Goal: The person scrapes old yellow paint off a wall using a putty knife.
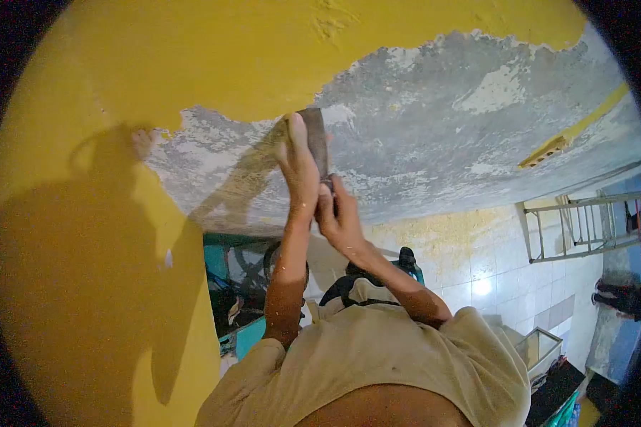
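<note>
A dark, flat scraper lies against the wall, its far end near the border between yellow paint and the scraped grey surface. Around its narrow lower end my right hand is closed, fingers bent. Higher up, my left hand is pressed along the blade's left side, with a bit of finger showing past the right edge. Much of that grip is hidden behind the blade. Pale dust specks both forearms.
A metal ladder appears at the right, over the tiled surface. Farther right is another person's dark-clothed lower body. A yellow strip with a broken edge crosses the grey wall. Dark items and a teal surface sit lower left.
</note>
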The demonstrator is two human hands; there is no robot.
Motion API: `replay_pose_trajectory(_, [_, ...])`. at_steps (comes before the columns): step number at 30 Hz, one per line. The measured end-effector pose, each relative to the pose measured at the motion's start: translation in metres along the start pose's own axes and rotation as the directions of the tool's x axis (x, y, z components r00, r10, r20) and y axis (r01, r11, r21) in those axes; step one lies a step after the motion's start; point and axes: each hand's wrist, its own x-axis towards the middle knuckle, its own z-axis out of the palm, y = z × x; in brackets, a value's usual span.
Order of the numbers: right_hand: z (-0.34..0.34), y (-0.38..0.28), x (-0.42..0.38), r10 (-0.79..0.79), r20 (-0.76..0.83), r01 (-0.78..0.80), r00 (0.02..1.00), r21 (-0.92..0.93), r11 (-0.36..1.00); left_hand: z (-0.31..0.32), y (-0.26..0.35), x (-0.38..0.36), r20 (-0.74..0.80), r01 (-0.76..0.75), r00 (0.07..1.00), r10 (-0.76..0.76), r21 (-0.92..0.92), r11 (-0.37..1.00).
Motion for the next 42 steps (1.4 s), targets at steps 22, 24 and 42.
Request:
replay_pose_trajectory(22, [-0.062, -0.055, 0.014, -0.091, 0.159, 0.151, 0.983, -0.421, 0.894, 0.024, -0.061, 0.022, -0.227, -0.088, 0.972, 0.061, -0.107, 0.990])
replay_pose_trajectory(24, [-0.062, -0.047, 0.015, -0.105, 0.161, 0.164, 0.981, -0.423, 0.891, 0.030, -0.043, 0.006, -0.206, 0.040, 0.975, -0.086, -0.218, 0.975])
replay_pose_trajectory(42, [-0.249, 0.048, -0.112, 0.610, 0.211, -0.353, 0.764, -0.654, 0.669, 0.089, -0.065, 0.015, 0.350, -0.717, 0.329, 0.877, 0.698, -0.009])
